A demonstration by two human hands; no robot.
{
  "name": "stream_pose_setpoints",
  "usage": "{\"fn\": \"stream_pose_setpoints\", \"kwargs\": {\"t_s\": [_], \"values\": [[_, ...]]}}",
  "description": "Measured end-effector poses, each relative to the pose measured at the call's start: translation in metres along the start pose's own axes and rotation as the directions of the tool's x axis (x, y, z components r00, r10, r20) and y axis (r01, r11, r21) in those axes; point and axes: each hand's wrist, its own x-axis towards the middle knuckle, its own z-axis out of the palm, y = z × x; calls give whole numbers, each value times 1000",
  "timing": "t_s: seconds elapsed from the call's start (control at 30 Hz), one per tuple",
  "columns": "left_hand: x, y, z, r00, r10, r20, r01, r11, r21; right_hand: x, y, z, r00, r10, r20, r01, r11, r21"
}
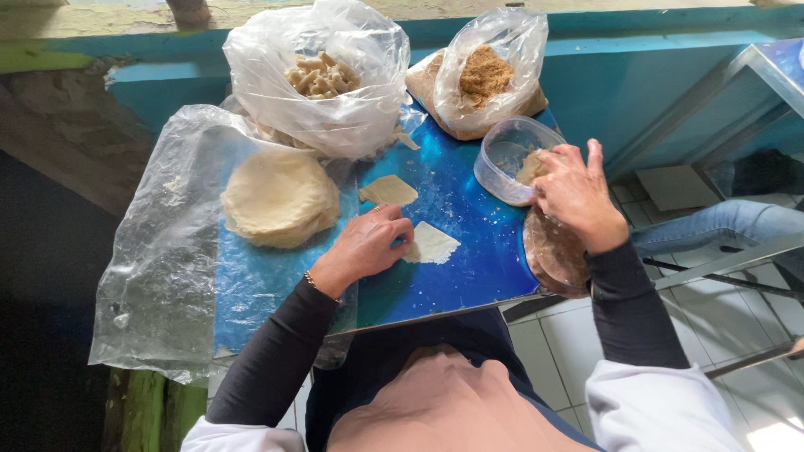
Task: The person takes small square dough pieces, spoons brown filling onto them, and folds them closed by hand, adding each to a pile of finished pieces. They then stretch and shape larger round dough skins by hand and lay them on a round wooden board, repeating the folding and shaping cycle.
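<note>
- The blue board (469,243) serves as tabletop; its near right corner juts past the person's lap, and anything nudged that way could drop to the tiled floor (553,351).
- A clear sheet (159,276) hangs off the left edge. I judge that a tug from a sleeve could drag the round stack (279,197) lying on it toward that edge.
- The two bags at the far edge, one of rolled pieces (322,79) and one of brown crumb (486,75), stand open and soft; a bump could tip either onto the board.
- The tub (509,159), near the right edge, is tilted, with the right hand (578,197) over its rim, fingers curled in toward the filling; whether they have hold of any I cannot tell. Pressing too hard could skid the tub off the right edge.
- The left hand (364,247), loosely curled and gripping nothing, rests its fingertips on the edge of the wrapper (431,243) lying flat mid-board near the front edge. Thin dough may tear or stick if it is dragged.
- A second wrapper (388,191) lies just beyond, apart from the first.
</note>
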Motion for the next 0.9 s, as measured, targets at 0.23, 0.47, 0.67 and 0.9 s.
{"fn": "stream_pose_setpoints", "kwargs": {"t_s": [0.23, 0.47, 0.67, 0.9], "values": [[0, 1, -4, 1000, 15, -6, -15, 1000, -18, 8, 15, 22, 973, -74, -217, 125, 965, 232], [0, 1, -3, 1000, 21, 7, -21, 1000, -22, 25, 22, 29, 984, -161, -71, 175, 930, 323], [1, 0, -4, 1000, 17, 23, -16, 999, -39, 14, 11, 20, 982, -48, -182, 114, 921, 372], [3, 2, -7, 999, 15, 35, -13, 999, -46, 8, 7, 12, 970, -37, -240, 111, 947, 302]]}}
